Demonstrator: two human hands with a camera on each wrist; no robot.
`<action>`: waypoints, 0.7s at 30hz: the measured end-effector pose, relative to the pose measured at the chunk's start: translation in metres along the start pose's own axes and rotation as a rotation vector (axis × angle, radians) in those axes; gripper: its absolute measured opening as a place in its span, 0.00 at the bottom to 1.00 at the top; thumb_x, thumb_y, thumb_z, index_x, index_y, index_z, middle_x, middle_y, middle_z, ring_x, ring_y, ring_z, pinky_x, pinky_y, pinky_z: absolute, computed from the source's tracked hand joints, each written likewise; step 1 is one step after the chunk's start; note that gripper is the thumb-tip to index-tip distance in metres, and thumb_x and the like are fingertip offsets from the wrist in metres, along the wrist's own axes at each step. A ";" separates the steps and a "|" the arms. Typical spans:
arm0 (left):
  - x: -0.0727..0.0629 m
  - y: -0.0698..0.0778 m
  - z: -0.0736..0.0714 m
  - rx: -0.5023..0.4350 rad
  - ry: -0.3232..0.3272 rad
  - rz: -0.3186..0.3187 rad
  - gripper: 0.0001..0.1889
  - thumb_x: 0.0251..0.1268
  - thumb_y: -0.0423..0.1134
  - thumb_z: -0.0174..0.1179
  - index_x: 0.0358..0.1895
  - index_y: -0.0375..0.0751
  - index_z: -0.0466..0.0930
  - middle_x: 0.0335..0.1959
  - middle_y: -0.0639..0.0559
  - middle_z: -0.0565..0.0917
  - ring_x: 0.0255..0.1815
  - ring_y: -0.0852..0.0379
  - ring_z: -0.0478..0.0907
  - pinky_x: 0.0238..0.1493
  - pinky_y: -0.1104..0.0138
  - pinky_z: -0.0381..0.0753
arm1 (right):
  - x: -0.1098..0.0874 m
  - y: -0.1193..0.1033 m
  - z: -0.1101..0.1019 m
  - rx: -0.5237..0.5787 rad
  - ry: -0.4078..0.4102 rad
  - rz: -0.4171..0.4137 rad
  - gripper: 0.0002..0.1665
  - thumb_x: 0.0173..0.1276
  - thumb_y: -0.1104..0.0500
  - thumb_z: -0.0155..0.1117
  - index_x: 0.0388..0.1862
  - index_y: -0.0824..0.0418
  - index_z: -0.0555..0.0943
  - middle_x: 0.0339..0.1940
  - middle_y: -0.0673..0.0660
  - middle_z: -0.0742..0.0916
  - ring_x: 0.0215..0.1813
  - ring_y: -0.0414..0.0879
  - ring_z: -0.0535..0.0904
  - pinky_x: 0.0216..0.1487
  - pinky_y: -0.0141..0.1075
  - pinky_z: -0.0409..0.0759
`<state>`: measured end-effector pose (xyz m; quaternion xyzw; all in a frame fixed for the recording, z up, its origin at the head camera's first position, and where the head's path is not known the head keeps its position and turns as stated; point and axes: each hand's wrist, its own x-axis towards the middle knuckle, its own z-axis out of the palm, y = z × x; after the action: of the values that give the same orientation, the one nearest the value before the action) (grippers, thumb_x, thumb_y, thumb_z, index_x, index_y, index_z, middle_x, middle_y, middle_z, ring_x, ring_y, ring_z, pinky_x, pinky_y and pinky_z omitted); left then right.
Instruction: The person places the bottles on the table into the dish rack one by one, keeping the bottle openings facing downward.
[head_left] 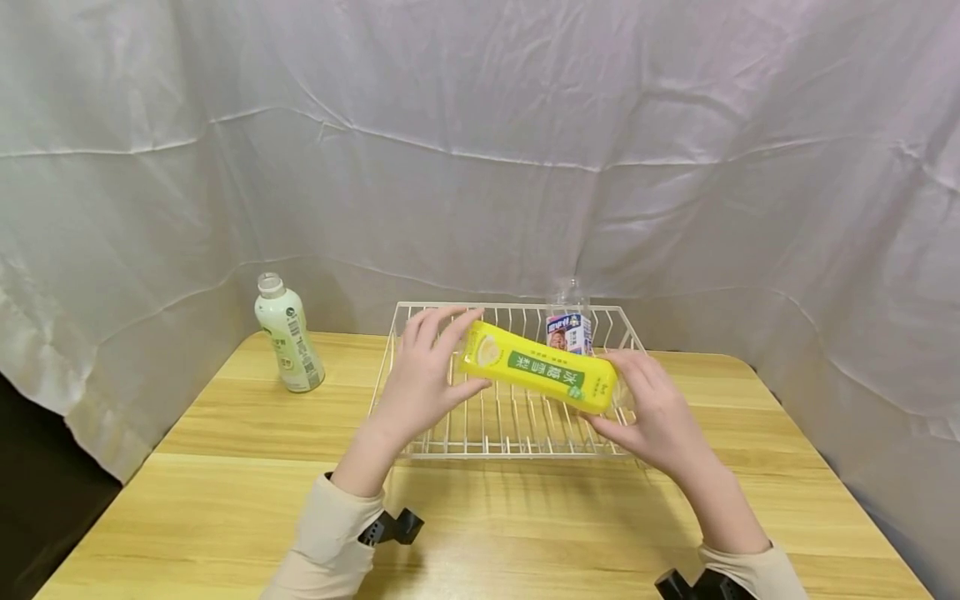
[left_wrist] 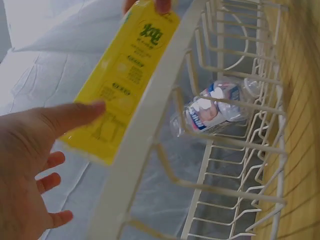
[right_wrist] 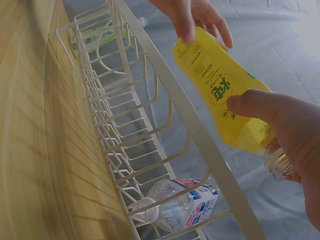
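A yellow bottle (head_left: 534, 367) with a green label patch is held nearly sideways above the white wire rack (head_left: 517, 456). My right hand (head_left: 656, 408) grips its neck end; in the right wrist view, the thumb (right_wrist: 245, 102) presses on the label and the clear, capless neck (right_wrist: 280, 165) shows below. My left hand (head_left: 423, 367) holds the base end between thumb and fingers, with several fingers spread free in the left wrist view. Inside the rack, a clear bottle (left_wrist: 212, 107) with a blue-and-white label stands mouth down, tilted.
A pale green bottle (head_left: 291, 337) without a cap stands upright on the wooden table (head_left: 225, 508), left of the rack. Grey cloth (head_left: 480, 208) hangs behind the table and along both sides. Rack wires rise close below both hands.
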<state>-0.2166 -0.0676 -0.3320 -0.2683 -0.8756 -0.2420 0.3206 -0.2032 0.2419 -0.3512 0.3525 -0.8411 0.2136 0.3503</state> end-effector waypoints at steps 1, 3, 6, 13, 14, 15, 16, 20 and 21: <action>0.000 -0.001 -0.002 -0.041 -0.008 -0.040 0.47 0.43 0.50 0.78 0.71 0.51 0.64 0.66 0.47 0.69 0.68 0.45 0.61 0.68 0.48 0.63 | 0.000 0.000 0.000 -0.002 0.002 0.006 0.40 0.45 0.53 0.75 0.58 0.67 0.75 0.53 0.63 0.82 0.56 0.56 0.75 0.68 0.31 0.65; 0.001 -0.004 -0.005 -0.112 -0.026 -0.130 0.49 0.43 0.54 0.77 0.72 0.53 0.62 0.66 0.49 0.69 0.69 0.45 0.60 0.69 0.47 0.63 | -0.001 0.001 0.000 -0.001 0.004 0.017 0.40 0.45 0.53 0.75 0.58 0.67 0.75 0.53 0.63 0.81 0.56 0.56 0.75 0.69 0.29 0.63; 0.001 -0.007 -0.007 -0.195 -0.045 -0.250 0.49 0.44 0.59 0.75 0.73 0.55 0.62 0.67 0.51 0.71 0.70 0.47 0.60 0.68 0.46 0.64 | -0.002 0.001 0.001 0.000 0.012 0.032 0.40 0.45 0.52 0.75 0.58 0.67 0.75 0.53 0.62 0.82 0.57 0.57 0.75 0.70 0.28 0.61; 0.001 -0.010 -0.005 -0.262 -0.133 -0.382 0.43 0.50 0.67 0.66 0.71 0.56 0.65 0.64 0.52 0.75 0.68 0.49 0.65 0.67 0.44 0.64 | -0.003 0.003 0.002 0.009 0.023 0.030 0.40 0.49 0.48 0.74 0.57 0.68 0.75 0.52 0.62 0.82 0.56 0.57 0.75 0.70 0.26 0.59; 0.001 -0.010 -0.004 -0.261 -0.150 -0.392 0.42 0.52 0.68 0.64 0.70 0.56 0.66 0.64 0.53 0.75 0.68 0.49 0.65 0.67 0.44 0.64 | -0.003 0.002 0.003 0.012 0.022 0.029 0.40 0.49 0.48 0.73 0.58 0.68 0.75 0.53 0.63 0.82 0.56 0.57 0.74 0.71 0.25 0.59; 0.001 -0.010 -0.003 -0.263 -0.163 -0.397 0.41 0.53 0.68 0.63 0.70 0.56 0.66 0.63 0.53 0.76 0.68 0.49 0.65 0.67 0.44 0.64 | -0.003 0.002 0.003 0.013 0.027 0.023 0.40 0.50 0.48 0.73 0.58 0.68 0.75 0.53 0.63 0.82 0.56 0.57 0.75 0.71 0.25 0.59; 0.001 -0.009 -0.002 -0.262 -0.175 -0.398 0.41 0.54 0.69 0.62 0.69 0.55 0.67 0.63 0.53 0.76 0.68 0.49 0.65 0.67 0.44 0.64 | -0.003 0.002 0.003 0.014 0.032 0.018 0.40 0.50 0.47 0.72 0.58 0.68 0.75 0.53 0.63 0.82 0.56 0.57 0.75 0.71 0.25 0.58; 0.001 -0.008 0.000 -0.249 -0.195 -0.400 0.39 0.57 0.69 0.59 0.68 0.53 0.68 0.61 0.53 0.77 0.66 0.49 0.67 0.66 0.45 0.66 | -0.002 0.002 0.006 0.032 0.059 -0.010 0.39 0.50 0.49 0.72 0.58 0.68 0.75 0.53 0.63 0.82 0.56 0.57 0.75 0.71 0.25 0.58; 0.001 -0.008 0.001 -0.249 -0.197 -0.400 0.39 0.57 0.68 0.59 0.68 0.52 0.68 0.60 0.53 0.77 0.66 0.49 0.67 0.65 0.46 0.67 | -0.002 0.002 0.007 0.036 0.069 -0.019 0.39 0.49 0.49 0.72 0.58 0.68 0.75 0.53 0.63 0.82 0.55 0.57 0.75 0.71 0.25 0.59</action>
<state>-0.2228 -0.0727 -0.3340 -0.1494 -0.9018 -0.3792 0.1438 -0.2067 0.2396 -0.3571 0.3591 -0.8210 0.2376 0.3748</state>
